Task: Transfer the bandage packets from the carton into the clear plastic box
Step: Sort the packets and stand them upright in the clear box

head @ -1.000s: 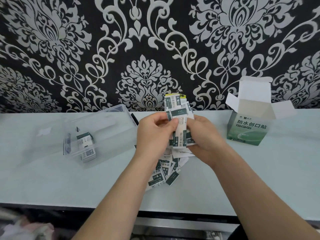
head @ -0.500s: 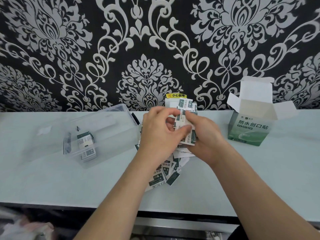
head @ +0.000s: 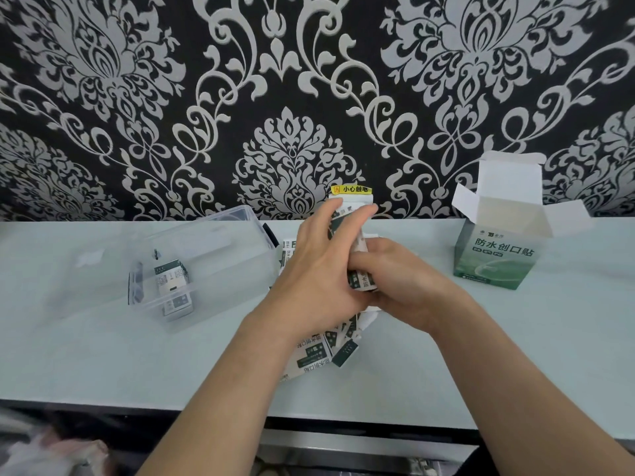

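1. Left hand and right hand are pressed together, both clamped on an upright stack of bandage packets.
2. Loose packets lie at 6 o'clock beneath; clear plastic box at 9 o'clock, open carton at 3 o'clock; bare table near the front edge.
3. Since the earlier frame, the left hand has closed over the stack

Prob. a home: damask wallpaper behind pale countertop.
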A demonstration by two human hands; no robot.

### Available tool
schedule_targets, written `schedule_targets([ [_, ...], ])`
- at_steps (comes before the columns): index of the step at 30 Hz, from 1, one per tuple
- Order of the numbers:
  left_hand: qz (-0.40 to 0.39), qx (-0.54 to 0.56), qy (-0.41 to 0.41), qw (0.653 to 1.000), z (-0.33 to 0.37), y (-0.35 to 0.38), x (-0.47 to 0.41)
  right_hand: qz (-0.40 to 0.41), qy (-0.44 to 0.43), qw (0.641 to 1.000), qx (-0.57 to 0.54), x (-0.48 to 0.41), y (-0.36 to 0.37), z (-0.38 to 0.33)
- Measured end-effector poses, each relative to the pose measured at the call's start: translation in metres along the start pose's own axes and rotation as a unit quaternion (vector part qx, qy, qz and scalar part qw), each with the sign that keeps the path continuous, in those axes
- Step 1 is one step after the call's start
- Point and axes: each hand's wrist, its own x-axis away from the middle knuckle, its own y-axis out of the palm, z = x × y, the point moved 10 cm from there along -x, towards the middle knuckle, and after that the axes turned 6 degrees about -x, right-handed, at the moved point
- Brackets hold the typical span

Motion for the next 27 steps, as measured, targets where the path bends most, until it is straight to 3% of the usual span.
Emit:
schedule_targets([
  [6,0.023,-0.043,0.057,0.997,0.016,-0.002,0.002,-0.001,-0.037,0.999,-0.016,0.003,-0.001,-0.008],
  [16,-0.008,0.013,-0.043,0.999,-0.017,-0.019,0.012,0.065,-0.015,0.997,0.03,0.0,-0.022,-0.004],
  [18,-0.066,-0.055,-0.078,0.993,-0.031,-0.021,0.023,0.09,-0.003,0.993,0.08,0.0,-0.033,-0.002],
  [20,-0.173,-0.153,-0.092,0.968,-0.042,-0.007,0.039,0.098,0.003,0.985,0.142,0.0,-0.037,0.001],
  [22,-0.233,-0.216,-0.086,0.944,-0.048,0.006,0.052,0.099,0.001,0.975,0.198,-0.001,-0.034,0.003],
  [27,-0.237,-0.248,-0.107,0.933,-0.064,0.012,0.057,0.091,-0.014,0.95,0.297,-0.004,-0.016,0.002],
])
